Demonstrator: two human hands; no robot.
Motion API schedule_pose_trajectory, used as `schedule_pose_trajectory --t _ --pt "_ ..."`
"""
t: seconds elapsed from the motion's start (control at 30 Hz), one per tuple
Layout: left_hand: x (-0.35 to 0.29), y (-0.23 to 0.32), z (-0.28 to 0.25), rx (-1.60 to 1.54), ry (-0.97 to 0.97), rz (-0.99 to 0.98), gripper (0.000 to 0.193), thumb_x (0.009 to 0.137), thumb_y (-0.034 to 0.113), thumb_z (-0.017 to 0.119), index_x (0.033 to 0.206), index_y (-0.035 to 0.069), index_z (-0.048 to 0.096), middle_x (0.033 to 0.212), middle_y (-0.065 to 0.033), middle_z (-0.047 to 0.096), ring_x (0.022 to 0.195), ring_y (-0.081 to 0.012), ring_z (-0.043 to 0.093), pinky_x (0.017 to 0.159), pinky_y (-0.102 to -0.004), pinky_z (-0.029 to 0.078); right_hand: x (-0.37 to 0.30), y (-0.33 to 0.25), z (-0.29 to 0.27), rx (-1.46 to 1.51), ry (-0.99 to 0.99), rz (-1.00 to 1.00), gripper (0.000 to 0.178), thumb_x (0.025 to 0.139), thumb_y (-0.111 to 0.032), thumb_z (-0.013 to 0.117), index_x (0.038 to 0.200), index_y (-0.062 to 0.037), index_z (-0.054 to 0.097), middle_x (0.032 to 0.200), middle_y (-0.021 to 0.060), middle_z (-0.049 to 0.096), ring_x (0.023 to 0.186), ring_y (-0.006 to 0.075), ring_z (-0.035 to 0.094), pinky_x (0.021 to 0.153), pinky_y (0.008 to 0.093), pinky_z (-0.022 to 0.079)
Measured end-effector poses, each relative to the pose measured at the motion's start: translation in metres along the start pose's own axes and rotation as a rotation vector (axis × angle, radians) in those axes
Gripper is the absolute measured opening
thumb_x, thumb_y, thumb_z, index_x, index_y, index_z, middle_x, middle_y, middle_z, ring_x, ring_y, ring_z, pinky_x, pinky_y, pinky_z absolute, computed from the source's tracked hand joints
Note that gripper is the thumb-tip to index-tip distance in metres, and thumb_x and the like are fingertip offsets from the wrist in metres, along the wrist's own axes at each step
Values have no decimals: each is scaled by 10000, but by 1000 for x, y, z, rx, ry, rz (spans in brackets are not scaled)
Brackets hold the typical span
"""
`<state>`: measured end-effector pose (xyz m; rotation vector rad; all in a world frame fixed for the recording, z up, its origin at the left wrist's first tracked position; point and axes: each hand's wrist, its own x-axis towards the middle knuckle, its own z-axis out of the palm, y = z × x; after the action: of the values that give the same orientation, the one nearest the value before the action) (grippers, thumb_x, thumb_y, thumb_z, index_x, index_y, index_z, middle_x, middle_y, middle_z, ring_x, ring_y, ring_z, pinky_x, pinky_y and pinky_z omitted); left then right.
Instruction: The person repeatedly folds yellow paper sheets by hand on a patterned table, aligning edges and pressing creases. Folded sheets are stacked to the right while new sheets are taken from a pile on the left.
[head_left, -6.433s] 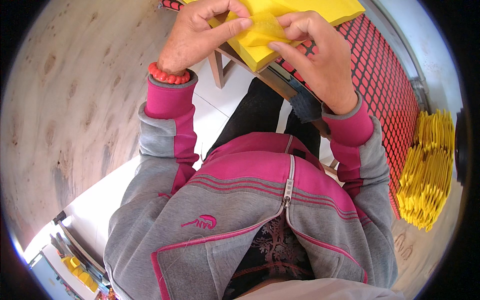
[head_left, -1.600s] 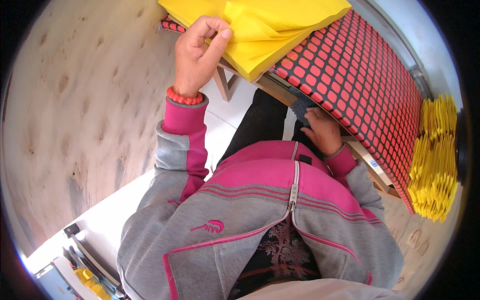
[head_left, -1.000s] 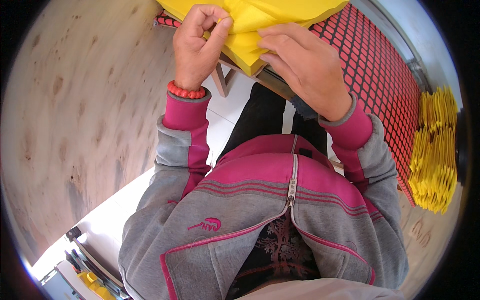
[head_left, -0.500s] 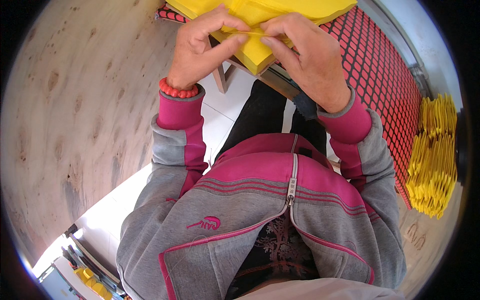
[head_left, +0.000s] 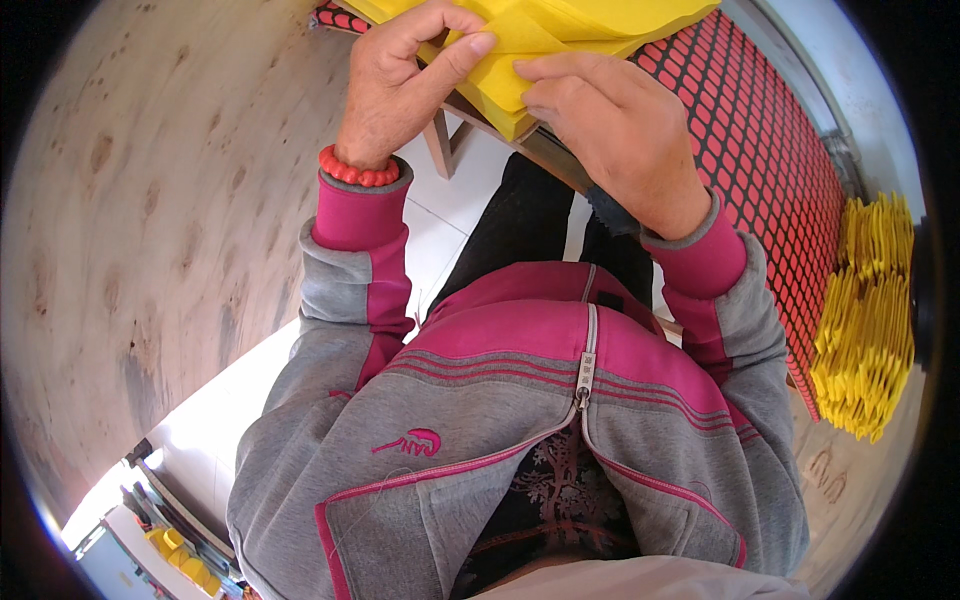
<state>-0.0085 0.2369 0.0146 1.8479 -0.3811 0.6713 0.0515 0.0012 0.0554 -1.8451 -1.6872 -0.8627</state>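
Nearest, a grey-and-magenta jacket [head_left: 500,340]. Left hand [head_left: 400,88]: thumb and forefinger pinch a yellow sheet [head_left: 545,32]. Right hand [head_left: 640,135]: fingertips against the same sheet; grip cannot be determined. The sheet lies on a yellow stack [head_left: 507,118], upon a red-and-black patterned cover [head_left: 765,170]. Far right, yellow folded pieces [head_left: 865,335] beside the cover.

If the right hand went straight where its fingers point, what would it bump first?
The right hand would probably meet the yellow material first, then maybe the left hand; depth is unclear.
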Motion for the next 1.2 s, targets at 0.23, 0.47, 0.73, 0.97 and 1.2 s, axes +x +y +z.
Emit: schedule_pose_trajectory --t 0.23,0.47,0.73,0.97,1.2 --pt "1 -1 -1 -3 -6 11 122 997 104 671 1048 -4 695 965 10 668 891 -75 581 804 -228 471 4 -2 7 91 13 168 180 856 -127 716 1021 -90 653 931 74 664 832 282 684 709 380 550" --pt "0 2 -3 -3 -34 -19 126 1002 120 671 1047 5 696 960 17 664 897 -72 577 803 -225 467 7 -1 7 242 30 202 151 868 -107 717 992 -81 636 966 76 693 850 296 687 714 379 544" --pt "1 0 -5 -52 -69 -12 118 1009 113 657 1057 9 686 974 18 658 908 -70 575 808 -224 462 8 -5 -2 415 -72 375 98 906 -19 704 984 -9 646 1110 135 720 946 233 702 841 309 533" --pt "0 0 -8 -45 -87 -37 125 1014 111 639 1059 2 679 985 14 656 919 -69 576 813 -231 459 10 -5 -2 435 -77 419 87 933 -41 695 1000 -5 652 1102 128 725 961 204 705 856 299 538" --pt "1 11 -14 87 -137 54 159 943 71 658 1077 -14 662 1077 -32 678 1070 -135 595 1000 -285 442 11 -5 3 365 -47 431 118 934 -69 714 1026 -13 665 1011 94 732 902 192 719 807 285 550"
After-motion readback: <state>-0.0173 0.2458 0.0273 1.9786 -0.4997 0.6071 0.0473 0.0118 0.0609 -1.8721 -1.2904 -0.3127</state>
